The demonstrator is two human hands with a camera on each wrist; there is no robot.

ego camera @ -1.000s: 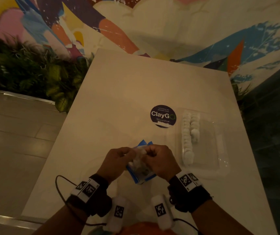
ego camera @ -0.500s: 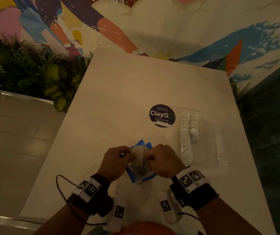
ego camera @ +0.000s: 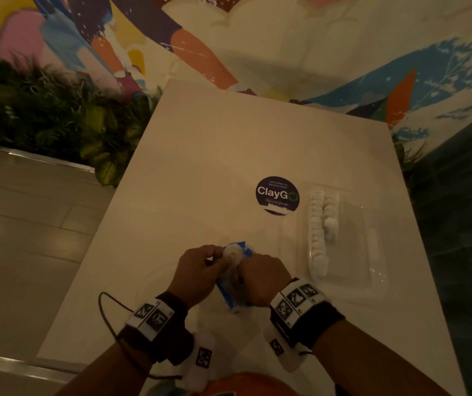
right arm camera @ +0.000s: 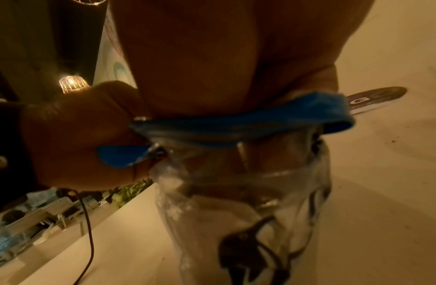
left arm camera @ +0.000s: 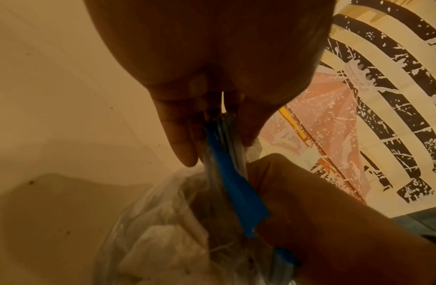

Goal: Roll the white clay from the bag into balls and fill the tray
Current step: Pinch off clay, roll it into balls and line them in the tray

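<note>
1. Left hand (ego camera: 200, 270) pinches the bag (ego camera: 233, 284) by its blue rim (left arm camera: 236, 183).
2. Right hand (ego camera: 263, 277) pinches the bag's other side; fingers curled on the rim.
3. Bag sits between both hands at 6 o'clock on the table (ego camera: 229, 155); white clay (ego camera: 232, 254) shows at its mouth.
4. Tray (ego camera: 372, 270) at 3 o'clock of the hands, apart; balls (ego camera: 319, 232) in rows along its left side.
5. Round sticker (ego camera: 277, 195) at 9 o'clock of the tray.

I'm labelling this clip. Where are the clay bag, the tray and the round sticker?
clay bag (right arm camera: 236, 123), right wrist view, on its blue top strip.
tray (ego camera: 372, 270), head view, on its bare clear floor.
round sticker (ego camera: 277, 194), head view, on its dark centre.
</note>
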